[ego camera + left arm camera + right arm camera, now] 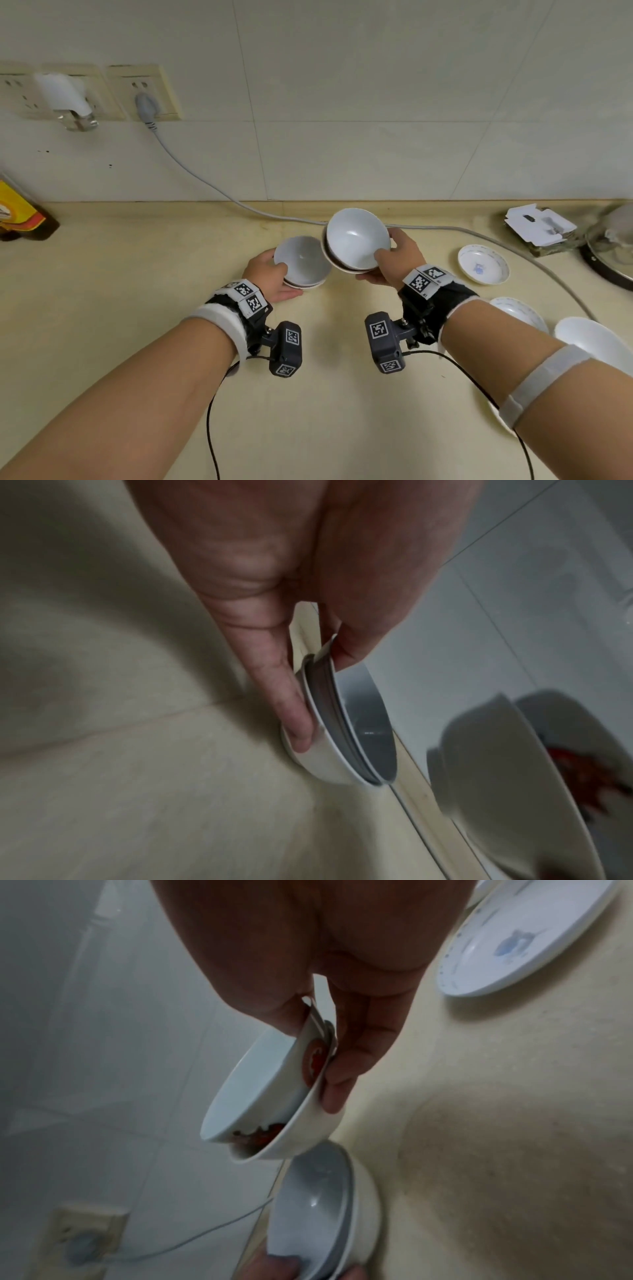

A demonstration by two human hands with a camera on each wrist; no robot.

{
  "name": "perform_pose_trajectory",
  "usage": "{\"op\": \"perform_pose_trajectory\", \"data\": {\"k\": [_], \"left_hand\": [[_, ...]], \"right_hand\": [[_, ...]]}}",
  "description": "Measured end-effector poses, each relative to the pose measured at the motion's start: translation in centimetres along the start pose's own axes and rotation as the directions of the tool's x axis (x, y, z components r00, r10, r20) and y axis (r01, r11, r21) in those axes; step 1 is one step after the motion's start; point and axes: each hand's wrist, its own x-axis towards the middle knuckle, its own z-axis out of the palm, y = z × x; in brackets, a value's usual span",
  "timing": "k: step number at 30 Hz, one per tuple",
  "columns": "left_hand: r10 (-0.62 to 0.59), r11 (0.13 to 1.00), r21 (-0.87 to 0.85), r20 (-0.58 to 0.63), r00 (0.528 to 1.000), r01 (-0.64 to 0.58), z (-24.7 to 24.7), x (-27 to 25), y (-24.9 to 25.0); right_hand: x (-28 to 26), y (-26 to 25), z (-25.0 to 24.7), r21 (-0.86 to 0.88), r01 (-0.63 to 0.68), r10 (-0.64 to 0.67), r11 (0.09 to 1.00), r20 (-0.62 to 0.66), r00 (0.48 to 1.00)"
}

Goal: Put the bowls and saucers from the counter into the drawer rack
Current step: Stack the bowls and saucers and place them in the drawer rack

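My left hand (274,274) grips a small stack of white bowls (301,262) by the rim, thumb inside and fingers underneath, just above the beige counter (137,308). The left wrist view shows the same stacked bowls (346,723) with my fingers (291,704) along the outer wall. My right hand (394,263) holds a second stack of white bowls (356,240) higher up, tilted towards me. A red pattern shows between these nested bowls (267,1096) in the right wrist view. A blue-patterned saucer (483,264) lies on the counter to the right.
Two more white dishes (520,311) (589,342) lie partly under my right forearm. A grey cable (205,178) runs from a wall socket (144,92) across the counter's back. A bottle (20,216) stands far left. A cardboard box (541,228) and a pan lid (609,250) sit far right.
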Motion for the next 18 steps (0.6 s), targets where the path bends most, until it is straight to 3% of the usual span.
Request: {"op": "perform_pose_trajectory", "data": {"k": [4,9,13,18], "left_hand": [[-0.051,0.999,0.016,0.100,0.994,0.050,0.0,-3.6,-2.2],[-0.103,0.994,0.064,0.219,0.970,0.091,-0.8,-6.2,-4.2],[-0.088,0.990,0.125,0.212,0.973,0.062,-1.6,-7.1,-5.0],[-0.084,0.996,0.031,0.140,0.987,0.081,-2.0,-7.3,-5.3]], "right_hand": [[-2.6,-0.8,1.8,-0.130,0.004,0.009,0.991,0.102,0.995],[-5.3,0.6,3.4,-0.284,0.032,0.009,0.958,0.142,0.990],[-6.3,1.6,3.9,-0.251,0.014,0.019,0.968,0.129,0.991],[-6.8,2.6,4.1,-0.298,0.035,-0.001,0.954,0.115,0.993]]}}
